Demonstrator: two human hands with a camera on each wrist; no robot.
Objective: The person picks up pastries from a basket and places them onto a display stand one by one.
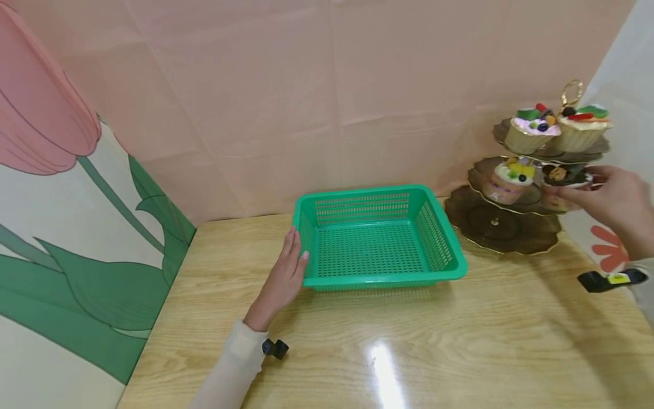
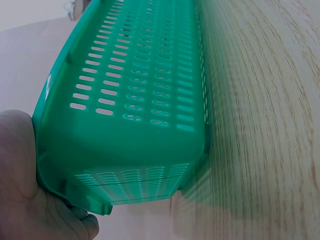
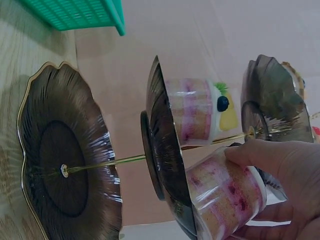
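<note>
My right hand (image 1: 624, 199) grips a cup cake (image 3: 225, 192) with a dark topping at the middle tier of a three-tier cake stand (image 3: 162, 125). In the right wrist view the cup is tilted, its base at the tier's edge. Beside it on the same tier stands another cup cake (image 1: 510, 182) with yellow and green fruit. Two cupcakes, one pink-topped (image 1: 532, 132) and one cream-topped (image 1: 582, 129), sit on the top tier. My left hand (image 1: 285, 272) rests against the left rim of a green plastic basket (image 1: 383, 278), its fingers fairly straight.
The basket holds nothing visible and stands on a wooden table (image 1: 327, 352) left of the stand. The stand's bottom tier (image 1: 526, 233) is bare. A pink cloth backdrop (image 1: 265, 113) hangs behind, with a tulip-printed cloth (image 1: 46, 96) at the left.
</note>
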